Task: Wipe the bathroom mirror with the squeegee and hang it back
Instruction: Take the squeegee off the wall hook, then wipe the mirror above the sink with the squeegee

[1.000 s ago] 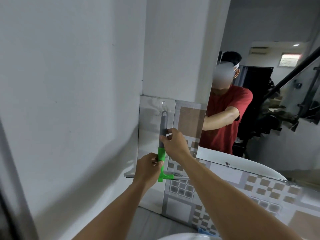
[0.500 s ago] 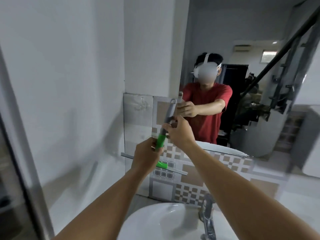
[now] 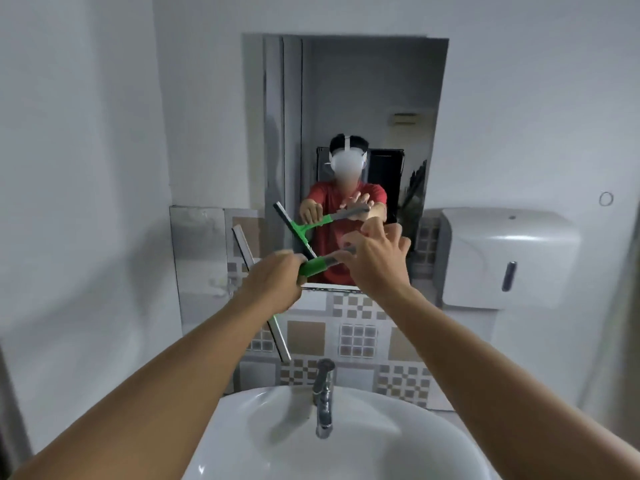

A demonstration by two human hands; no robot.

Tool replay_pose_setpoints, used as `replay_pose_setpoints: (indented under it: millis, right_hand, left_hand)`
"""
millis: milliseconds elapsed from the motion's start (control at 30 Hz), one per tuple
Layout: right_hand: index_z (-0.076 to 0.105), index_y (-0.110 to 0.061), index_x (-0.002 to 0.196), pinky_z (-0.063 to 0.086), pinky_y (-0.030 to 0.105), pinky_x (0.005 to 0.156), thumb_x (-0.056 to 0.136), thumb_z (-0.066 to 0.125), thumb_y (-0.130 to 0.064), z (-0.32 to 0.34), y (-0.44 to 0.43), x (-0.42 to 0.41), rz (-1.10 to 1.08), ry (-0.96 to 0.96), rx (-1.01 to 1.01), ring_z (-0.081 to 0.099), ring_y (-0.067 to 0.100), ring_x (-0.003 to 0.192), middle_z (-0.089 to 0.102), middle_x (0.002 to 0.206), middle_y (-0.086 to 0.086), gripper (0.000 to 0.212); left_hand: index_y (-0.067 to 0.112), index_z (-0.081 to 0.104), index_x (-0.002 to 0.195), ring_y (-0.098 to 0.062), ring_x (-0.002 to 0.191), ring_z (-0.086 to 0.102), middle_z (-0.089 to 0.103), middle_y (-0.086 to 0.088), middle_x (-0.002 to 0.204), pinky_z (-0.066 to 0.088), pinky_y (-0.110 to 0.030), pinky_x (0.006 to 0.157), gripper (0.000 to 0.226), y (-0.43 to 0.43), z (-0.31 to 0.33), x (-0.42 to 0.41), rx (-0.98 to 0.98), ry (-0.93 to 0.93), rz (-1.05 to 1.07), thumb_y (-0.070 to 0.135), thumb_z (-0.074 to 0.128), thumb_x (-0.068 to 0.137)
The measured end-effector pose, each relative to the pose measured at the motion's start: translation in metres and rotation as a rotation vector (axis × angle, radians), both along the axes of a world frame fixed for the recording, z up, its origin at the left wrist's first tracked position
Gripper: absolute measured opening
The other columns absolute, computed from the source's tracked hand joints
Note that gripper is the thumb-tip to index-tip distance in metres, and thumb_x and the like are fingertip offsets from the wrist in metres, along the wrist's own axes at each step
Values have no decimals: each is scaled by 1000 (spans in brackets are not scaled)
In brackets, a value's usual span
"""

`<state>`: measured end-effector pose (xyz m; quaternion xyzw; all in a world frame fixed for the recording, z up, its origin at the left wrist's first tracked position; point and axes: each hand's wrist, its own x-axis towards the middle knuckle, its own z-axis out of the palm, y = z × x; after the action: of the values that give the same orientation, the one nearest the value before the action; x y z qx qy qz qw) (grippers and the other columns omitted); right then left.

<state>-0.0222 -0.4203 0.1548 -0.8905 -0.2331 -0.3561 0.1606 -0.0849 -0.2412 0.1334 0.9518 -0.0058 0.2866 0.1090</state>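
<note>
The squeegee (image 3: 313,266) has a green neck, a grey handle and a long blade that slants down to the left. It is held roughly level in front of the lower edge of the mirror (image 3: 363,98). My left hand (image 3: 273,284) is closed around the green neck, hiding the middle of the blade. My right hand (image 3: 377,259) is at the tip of the grey handle with its fingers spread apart. The mirror reflects both hands and the squeegee. A grey wall tile (image 3: 197,254), where the squeegee hung earlier, is to the left.
A white sink (image 3: 398,445) with a chrome faucet (image 3: 323,396) sits directly below my arms. A white wall dispenser (image 3: 502,258) is mounted right of the mirror. Patterned tiles (image 3: 356,337) run under the mirror. A white wall closes the left side.
The squeegee came off its hook on the left tile and moved right, in front of the mirror, turning from upright to level. My right hand's fingers have spread.
</note>
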Motion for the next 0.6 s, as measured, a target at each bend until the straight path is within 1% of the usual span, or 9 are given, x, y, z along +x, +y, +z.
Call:
replay_pose_setpoints:
  millis: [100, 167, 233, 333, 433, 500, 600]
  right_hand:
    - [69, -32, 117, 33, 49, 95, 101, 47, -48, 5, -26, -8, 80, 11, -139, 48, 28, 113, 62, 118, 0, 32]
    - [65, -32, 120, 37, 51, 97, 102, 48, -43, 9, -36, -11, 140, 40, -168, 58, 24, 104, 64, 114, -2, 27]
    - [60, -31, 125, 44, 53, 94, 102, 50, -41, 12, -41, -12, 171, 41, -176, 62, 22, 96, 63, 113, -2, 27]
    - [51, -29, 131, 53, 50, 84, 101, 52, -40, 15, -41, -10, 225, 47, -152, 64, 22, 92, 62, 112, 0, 32]
    - [47, -24, 135, 59, 45, 70, 102, 52, -38, 18, -35, -2, 281, 33, -104, 65, 22, 81, 61, 110, 5, 36]
    - [45, -23, 137, 59, 46, 69, 103, 51, -37, 21, -30, 4, 294, 27, -63, 65, 23, 80, 60, 114, 8, 37]
    - [42, -24, 139, 58, 43, 72, 103, 49, -33, 30, -22, 16, 318, 34, 10, 65, 24, 87, 59, 125, 11, 38]
  left_hand:
    - [13, 70, 110, -25, 86, 64, 62, -4, 96, 59, -45, 77, 24, -16, 20, -5, 131, -18, -17, 4, 67, 88]
    - [13, 69, 105, -25, 87, 62, 61, -4, 96, 58, -45, 76, 19, -21, 33, -8, 199, -28, -24, 4, 65, 88]
    - [13, 68, 100, -24, 86, 61, 59, -3, 95, 58, -44, 76, 15, -23, 46, -9, 245, -47, -46, 4, 63, 88]
    - [15, 69, 99, -21, 87, 59, 60, 0, 93, 57, -43, 76, 18, -22, 65, -7, 312, -105, -81, 3, 63, 88]
    - [19, 72, 107, -21, 98, 59, 65, 1, 101, 55, -41, 86, 30, -20, 82, -2, 412, -185, -99, -1, 63, 85]
    - [19, 72, 111, -22, 104, 58, 66, 0, 107, 51, -39, 92, 33, -16, 93, 5, 462, -233, -102, 0, 62, 86]
    - [18, 71, 114, -22, 108, 58, 67, -1, 111, 49, -39, 97, 34, -9, 107, 18, 474, -271, -123, 1, 61, 87]
